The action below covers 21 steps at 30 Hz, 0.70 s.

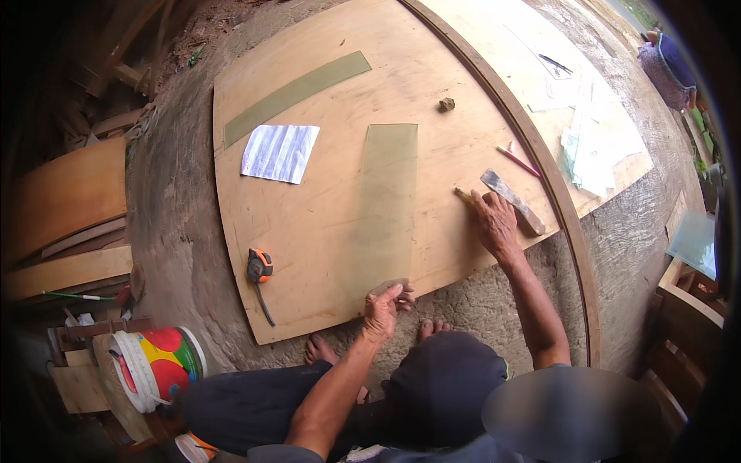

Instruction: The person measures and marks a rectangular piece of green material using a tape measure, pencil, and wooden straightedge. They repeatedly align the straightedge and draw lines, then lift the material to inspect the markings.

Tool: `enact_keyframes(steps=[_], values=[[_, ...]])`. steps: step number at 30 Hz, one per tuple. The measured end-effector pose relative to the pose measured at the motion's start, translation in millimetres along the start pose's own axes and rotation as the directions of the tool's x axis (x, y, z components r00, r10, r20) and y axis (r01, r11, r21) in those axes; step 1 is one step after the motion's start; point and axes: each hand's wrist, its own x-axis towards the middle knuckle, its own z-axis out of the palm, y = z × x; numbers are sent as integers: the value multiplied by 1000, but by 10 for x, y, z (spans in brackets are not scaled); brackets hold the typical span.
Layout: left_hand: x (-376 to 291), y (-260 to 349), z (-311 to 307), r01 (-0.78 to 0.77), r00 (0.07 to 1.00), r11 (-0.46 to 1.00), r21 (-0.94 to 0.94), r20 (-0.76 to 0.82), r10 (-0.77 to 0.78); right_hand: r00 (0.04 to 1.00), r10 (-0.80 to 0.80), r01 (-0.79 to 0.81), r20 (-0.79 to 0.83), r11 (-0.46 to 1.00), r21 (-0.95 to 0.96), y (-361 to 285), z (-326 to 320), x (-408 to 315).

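Observation:
A long greenish glass strip (389, 191) lies on the plywood sheet (312, 220), its near end reaching the sheet's front edge. My left hand (386, 307) grips that near end, thumb on top and fingers at the edge. Further right, my right hand (496, 220) is low over the board, fingertips on a slim yellowish tool (463, 195), perhaps a glass cutter; the rest of it is hidden by the hand. Just beside those fingers rests a flat-bladed tool with a wooden handle (514, 202). A red pencil or pen (518, 161) lies beyond it.
A second glass strip (295, 98), a creased paper sheet (280, 154) and an orange-black tape measure (260, 266) lie leftward. A long wooden batten (492, 87) crosses the board; glass offcuts (584, 144) lie beyond it. A paint bucket (159, 364) is at lower left. Another person (668, 72) is at far right.

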Motion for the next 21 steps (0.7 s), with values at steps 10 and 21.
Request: enact_keyframes(steps=[10,21], values=[[304,585,-693,-159,914,987,-19,-380,140,999,20,-20,-39,1000,4,-21,13,-8],[481,815,-894,-370,794,924,-102,-552,257,994,-6,13,-108,998,56,-198,168,-73]])
